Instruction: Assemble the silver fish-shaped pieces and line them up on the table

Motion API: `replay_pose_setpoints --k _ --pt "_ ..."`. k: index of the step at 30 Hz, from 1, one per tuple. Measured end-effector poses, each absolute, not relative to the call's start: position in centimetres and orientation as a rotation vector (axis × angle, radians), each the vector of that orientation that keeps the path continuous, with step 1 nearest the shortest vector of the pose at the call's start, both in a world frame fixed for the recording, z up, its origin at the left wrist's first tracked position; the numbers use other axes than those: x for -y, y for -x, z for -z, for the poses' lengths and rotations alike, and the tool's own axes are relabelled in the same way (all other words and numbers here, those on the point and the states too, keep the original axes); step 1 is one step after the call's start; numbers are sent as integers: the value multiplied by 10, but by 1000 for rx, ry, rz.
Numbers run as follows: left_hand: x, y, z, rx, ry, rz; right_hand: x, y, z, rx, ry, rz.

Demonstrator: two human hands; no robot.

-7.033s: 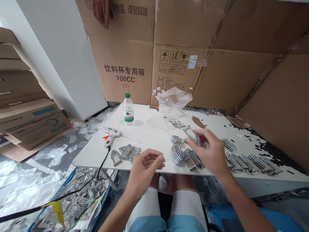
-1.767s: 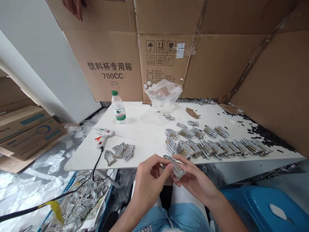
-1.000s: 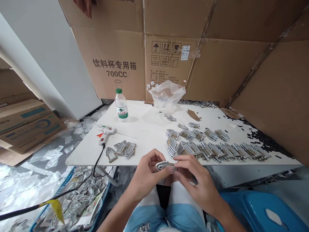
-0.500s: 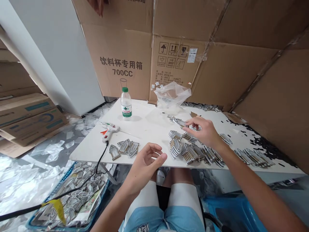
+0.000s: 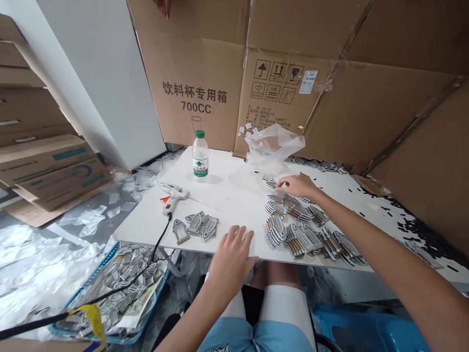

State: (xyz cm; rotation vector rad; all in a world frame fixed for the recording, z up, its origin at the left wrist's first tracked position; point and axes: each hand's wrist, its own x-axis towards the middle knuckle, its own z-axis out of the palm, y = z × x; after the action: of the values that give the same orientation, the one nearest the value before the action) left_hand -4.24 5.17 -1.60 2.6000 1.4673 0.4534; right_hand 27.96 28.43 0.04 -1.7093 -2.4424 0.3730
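Observation:
My right hand (image 5: 298, 186) is at the back of the stacked pieces, fingers curled and thumb and fingertips close together. Its fingertips are beside a small loose grey piece (image 5: 271, 185); whether anything is pinched in them is hidden. Grey arch-shaped metal pieces with gold-coloured bars lie in overlapping stacks (image 5: 275, 231) in front of and below that hand. At the table's front edge my left hand (image 5: 234, 254) is palm down, its fingers stretched out, holding nothing. A small group of similar pieces (image 5: 197, 225) lies to its left.
A white glue gun (image 5: 175, 198) with a black cord and a green-capped bottle (image 5: 200, 159) stand on the white table (image 5: 230, 195). A clear plastic bag (image 5: 274, 144) lies by the cardboard wall. Black bits scatter at right. A blue basket (image 5: 137, 337) of pieces sits below left.
The grey piece my right hand held is no longer visible in its fingers; that hand is now lower, behind the stacks. My left hand has turned palm down. The view has shifted slightly.

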Motion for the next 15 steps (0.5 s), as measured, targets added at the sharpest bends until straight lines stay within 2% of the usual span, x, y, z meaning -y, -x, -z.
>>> replay_pose_setpoints --k 9,15 --pt "-50 32 28 -1460 -2773 -418 -311 -285 22 2342 1875 -253" --pt "-54 36 23 -1450 -2764 -472 -300 -282 12 2322 1807 -134"
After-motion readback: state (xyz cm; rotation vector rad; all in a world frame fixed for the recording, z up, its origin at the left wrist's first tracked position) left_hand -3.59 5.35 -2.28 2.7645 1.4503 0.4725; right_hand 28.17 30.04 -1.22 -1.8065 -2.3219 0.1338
